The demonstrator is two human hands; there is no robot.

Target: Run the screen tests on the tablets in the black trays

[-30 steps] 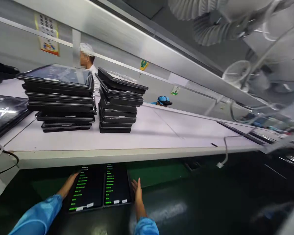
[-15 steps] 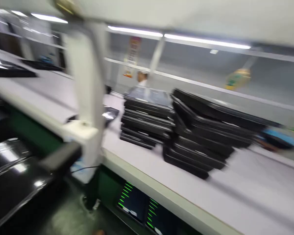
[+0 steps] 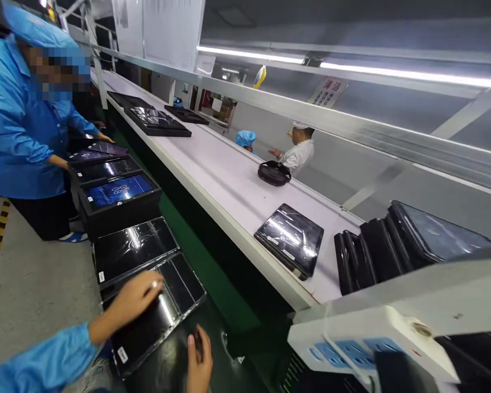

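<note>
My left hand (image 3: 137, 299), in a blue sleeve, reaches over a dark tray with black glossy tablets (image 3: 180, 281). Its fingers are curled together just over the screens; anything between them is too small to make out. To its right, my right hand (image 3: 200, 357) is at the tray's near edge, thumb and fingers apart, holding nothing visible. White labels mark the tablets' lower left corners. Beyond lies another black tablet tray (image 3: 137, 243), then a stack of trays whose top tablet (image 3: 120, 191) has a lit blue screen.
A co-worker (image 3: 28, 120) in blue stands at the left by more trays. A long white bench (image 3: 216, 185) runs diagonally, bearing tablets (image 3: 290, 237), a dark pouch (image 3: 274, 172) and stacked black trays (image 3: 376, 254). A white post with a power strip (image 3: 352, 349) juts in at lower right.
My view has swung left, from the stacked trays on the bench to the trays of tablets beside it. Both my hands and a co-worker have come into view.
</note>
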